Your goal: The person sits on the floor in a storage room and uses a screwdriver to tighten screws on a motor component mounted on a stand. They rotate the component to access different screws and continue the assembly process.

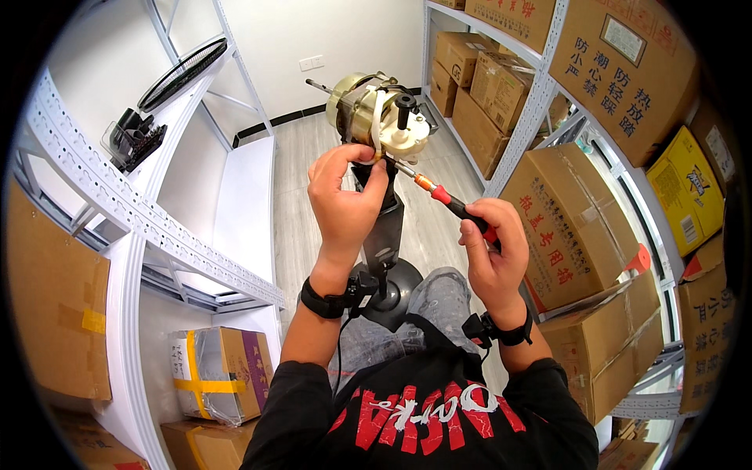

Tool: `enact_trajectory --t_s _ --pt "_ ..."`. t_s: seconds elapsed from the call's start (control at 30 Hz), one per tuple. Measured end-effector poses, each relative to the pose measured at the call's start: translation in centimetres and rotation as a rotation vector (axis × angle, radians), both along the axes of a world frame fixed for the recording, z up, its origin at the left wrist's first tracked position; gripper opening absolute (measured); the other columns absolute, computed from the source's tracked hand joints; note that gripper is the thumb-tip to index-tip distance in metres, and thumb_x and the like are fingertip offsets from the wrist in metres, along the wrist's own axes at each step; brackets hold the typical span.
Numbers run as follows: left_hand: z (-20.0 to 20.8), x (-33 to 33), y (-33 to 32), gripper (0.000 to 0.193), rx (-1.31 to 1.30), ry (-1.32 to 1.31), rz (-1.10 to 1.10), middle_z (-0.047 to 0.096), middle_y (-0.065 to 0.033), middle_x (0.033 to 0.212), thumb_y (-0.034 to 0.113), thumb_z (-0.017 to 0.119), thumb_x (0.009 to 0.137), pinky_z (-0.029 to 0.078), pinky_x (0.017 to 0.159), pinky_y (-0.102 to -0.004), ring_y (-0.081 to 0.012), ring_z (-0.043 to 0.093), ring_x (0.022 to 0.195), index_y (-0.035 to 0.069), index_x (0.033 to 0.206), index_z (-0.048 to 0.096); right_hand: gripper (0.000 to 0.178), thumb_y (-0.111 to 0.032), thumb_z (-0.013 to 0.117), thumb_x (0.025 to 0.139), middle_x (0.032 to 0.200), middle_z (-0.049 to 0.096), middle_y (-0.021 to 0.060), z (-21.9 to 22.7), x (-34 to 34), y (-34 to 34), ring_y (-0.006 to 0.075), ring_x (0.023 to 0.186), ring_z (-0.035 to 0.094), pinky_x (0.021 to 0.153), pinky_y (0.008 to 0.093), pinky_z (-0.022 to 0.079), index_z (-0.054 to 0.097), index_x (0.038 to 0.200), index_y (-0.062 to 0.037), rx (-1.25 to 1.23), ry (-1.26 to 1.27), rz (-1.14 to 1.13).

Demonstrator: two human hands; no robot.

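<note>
A bare fan motor point(356, 110) with a metal shaft tops a black stand point(384, 231) in front of me. On its right side sit a cream gear housing point(405, 141) and a black knob point(404, 110). A white cable point(377, 121) runs down the motor; at its lower end, my left hand point(348, 192) is closed in a pinch of thumb and forefinger. The fingertips partly hide what is between them. My right hand point(497, 247) grips a red and black screwdriver point(450, 201) by its handle. The shank slants up left, its tip close to the left fingertips beneath the housing.
The stand's round black base point(395, 294) is on the floor between my legs. On the left shelf lie a black fan grille point(184, 74) and dark fan parts point(133, 141). Cardboard boxes point(560, 227) crowd the right side, and a taped box point(223, 372) stands lower left.
</note>
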State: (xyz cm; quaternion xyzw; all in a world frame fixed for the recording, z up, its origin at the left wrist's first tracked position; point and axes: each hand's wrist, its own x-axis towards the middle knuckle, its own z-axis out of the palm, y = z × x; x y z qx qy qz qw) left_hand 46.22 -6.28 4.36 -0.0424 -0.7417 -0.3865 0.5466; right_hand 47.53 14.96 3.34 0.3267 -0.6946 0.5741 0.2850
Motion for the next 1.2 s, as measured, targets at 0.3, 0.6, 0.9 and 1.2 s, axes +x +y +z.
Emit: enact_trajectory --t_s 0.3,0.6,0.9,1.2 --pt "0.1 -0.1 -0.1 0.015 -0.017 0.004 -0.023 0.068 -0.0073 0.089 -0.002 0.076 0.078 0.05 0.082 -0.0286 -0.018 0.065 0.085 -0.001 0.09 0.067 0.022 0.004 0.071 0.085 0.099 0.064 0.0127 0.0 0.0 -0.1 0.0205 0.082 0.06 0.067 0.0279 0.048 0.065 0.106 0.0 0.021 0.021 -0.013" --pt "0.2 0.0 -0.2 0.015 0.019 -0.019 -0.084 0.068 -0.0071 0.091 -0.001 0.077 0.079 0.049 0.084 -0.0287 -0.0179 0.065 0.087 -0.001 0.09 0.067 0.023 0.005 0.071 0.085 0.1 0.063 0.0132 -0.1 0.2 0.0 0.0211 0.082 0.06 0.069 0.0288 0.049 0.064 0.107 -0.0001 0.015 0.021 -0.016" --pt "0.6 0.3 -0.4 0.015 0.088 -0.063 -0.172 0.068 -0.0066 0.092 -0.002 0.076 0.079 0.048 0.087 -0.0283 -0.0171 0.064 0.09 -0.001 0.09 0.067 0.025 -0.005 0.07 0.09 0.084 0.062 0.0084 0.1 1.0 0.5 0.0147 0.065 0.056 0.06 0.0263 0.045 0.064 0.114 -0.0015 0.199 -0.266 -0.054" --pt "0.5 0.3 -0.1 0.015 0.107 -0.061 -0.19 0.068 -0.0064 0.092 -0.002 0.076 0.08 0.048 0.087 -0.0287 -0.0176 0.064 0.09 -0.001 0.091 0.067 0.031 0.006 0.067 0.086 0.089 0.061 0.0109 0.0 0.6 -0.2 0.0188 0.073 0.059 0.062 0.0284 0.047 0.064 0.116 -0.002 0.157 0.159 0.047"
